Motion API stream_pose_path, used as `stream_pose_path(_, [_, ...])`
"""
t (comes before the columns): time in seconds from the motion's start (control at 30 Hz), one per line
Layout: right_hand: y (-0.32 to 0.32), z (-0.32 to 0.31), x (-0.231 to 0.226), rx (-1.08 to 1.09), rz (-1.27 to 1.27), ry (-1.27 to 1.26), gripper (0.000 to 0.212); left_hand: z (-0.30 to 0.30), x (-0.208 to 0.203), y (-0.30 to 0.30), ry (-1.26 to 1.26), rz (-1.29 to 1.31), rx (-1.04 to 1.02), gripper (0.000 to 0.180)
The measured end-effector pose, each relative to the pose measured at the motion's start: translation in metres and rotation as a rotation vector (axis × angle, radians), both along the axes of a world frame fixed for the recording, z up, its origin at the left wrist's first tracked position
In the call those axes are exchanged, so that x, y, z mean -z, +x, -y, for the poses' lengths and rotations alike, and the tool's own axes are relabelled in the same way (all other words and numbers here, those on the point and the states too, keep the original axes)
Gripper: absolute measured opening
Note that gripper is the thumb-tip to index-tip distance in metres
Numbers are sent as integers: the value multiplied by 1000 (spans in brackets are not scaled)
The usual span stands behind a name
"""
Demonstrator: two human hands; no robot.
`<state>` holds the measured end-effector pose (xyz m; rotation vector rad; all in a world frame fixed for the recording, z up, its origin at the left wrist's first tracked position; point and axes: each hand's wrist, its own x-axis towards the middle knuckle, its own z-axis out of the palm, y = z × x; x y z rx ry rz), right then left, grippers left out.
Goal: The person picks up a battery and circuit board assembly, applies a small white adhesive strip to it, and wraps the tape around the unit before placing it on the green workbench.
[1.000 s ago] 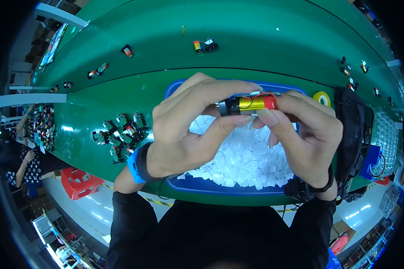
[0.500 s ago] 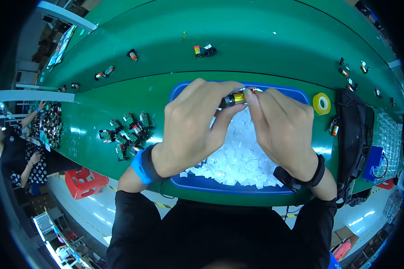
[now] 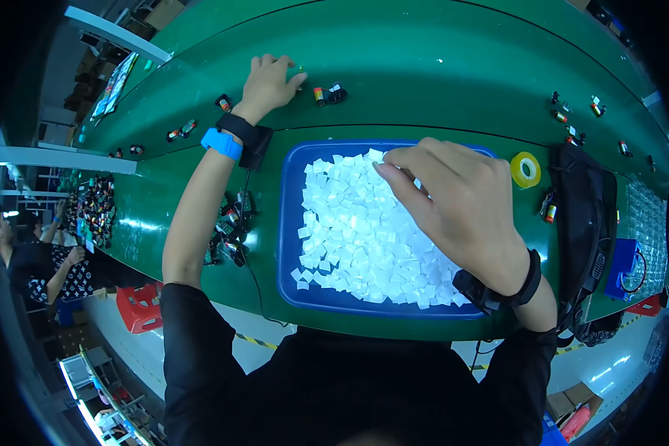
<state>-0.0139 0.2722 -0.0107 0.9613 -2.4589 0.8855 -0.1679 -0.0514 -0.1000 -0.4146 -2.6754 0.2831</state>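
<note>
My left hand (image 3: 269,88) reaches to the far left over the green surface, palm down with fingers apart and nothing seen in them. Its thumb is close to a tiny yellow-green piece (image 3: 301,68) and left of a small black part with an orange-and-yellow cylinder (image 3: 320,97). My right hand (image 3: 464,204) is above the blue tray (image 3: 283,223), thumb and forefinger brought together near its far edge. What they pinch, if anything, I cannot make out. Many small white square pieces (image 3: 364,238) fill the tray. My left forearm partly covers a pile of small circuit-board parts (image 3: 234,230).
Right of the tray are a yellow tape roll (image 3: 525,170), a black bag (image 3: 583,215) and a blue box (image 3: 623,269). More small parts (image 3: 560,116) lie along the far strip. Co-workers (image 3: 30,260) are at the far left, near a red stool (image 3: 139,307).
Both hands were together over the tray on a small black part with a yellow cylinder. My left hand has moved away to the far left; that part is no longer seen between the hands.
</note>
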Motion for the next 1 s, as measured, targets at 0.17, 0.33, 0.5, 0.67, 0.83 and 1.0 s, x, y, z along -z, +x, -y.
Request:
stream_pose_path(0.17, [-2,0,-2,-8,-5,33,10,-53,-4,-7,326,452,-21,40])
stream_pose_path(0.33, [-19,-10,0,61,-121,44,12,-68,-28,9,512,660,150,37])
stream_pose_path(0.5, [-30,-10,0,114,-333,68,20,-97,-97,94,770,690,349,18])
stream_pose_path(0.67, [-20,-18,-6,-57,-210,132,24,-114,-121,147,832,466,431,12])
stream_pose_path(0.83, [-16,-7,-11,-103,-294,34,21,-115,-119,163,714,119,435,13])
stream_pose_path(1.0, [-5,-8,-15,-86,-317,104,21,-126,-113,168,767,55,360,13])
